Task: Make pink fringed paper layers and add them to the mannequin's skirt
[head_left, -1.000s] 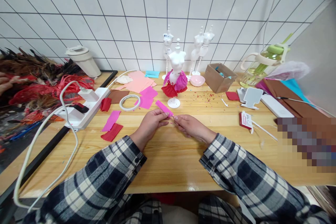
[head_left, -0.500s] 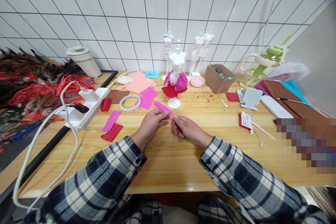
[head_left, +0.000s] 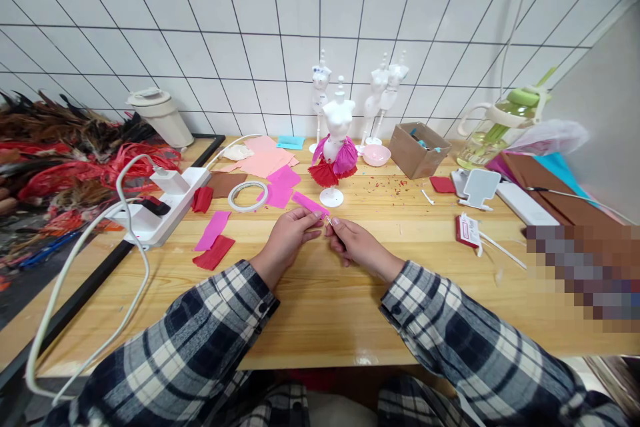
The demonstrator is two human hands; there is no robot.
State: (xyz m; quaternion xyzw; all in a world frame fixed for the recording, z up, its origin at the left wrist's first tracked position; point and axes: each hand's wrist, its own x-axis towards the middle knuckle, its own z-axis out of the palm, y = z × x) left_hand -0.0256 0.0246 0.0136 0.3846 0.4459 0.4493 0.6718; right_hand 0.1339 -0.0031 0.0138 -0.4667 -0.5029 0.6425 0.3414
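Observation:
My left hand (head_left: 295,233) is closed on a folded strip of magenta crepe paper (head_left: 307,202), pinching its near right end between thumb and fingers. Facing it, my right hand (head_left: 357,240) is curled round what looks like small scissors (head_left: 328,219); only a thin, shiny tip shows at the paper's end, and most of the tool is hidden in the fingers. Just beyond the hands a white mini dress form (head_left: 339,117) stands upright on a round base, wearing ruffles of magenta paper (head_left: 345,155) above red fringed paper (head_left: 327,175).
Left lie a tape roll (head_left: 231,199), magenta and red paper pieces (head_left: 214,253) and a power strip (head_left: 175,217) with looping cables. Behind stand more dress forms (head_left: 377,90), a pink bowl (head_left: 376,155) and a cardboard box (head_left: 417,155). Someone's fingers (head_left: 7,202) show at the left edge.
My right hand has shifted slightly, and the shiny tip now shows more clearly at the strip's end. My left hand stays put. Another person's fingers have appeared at the far left.

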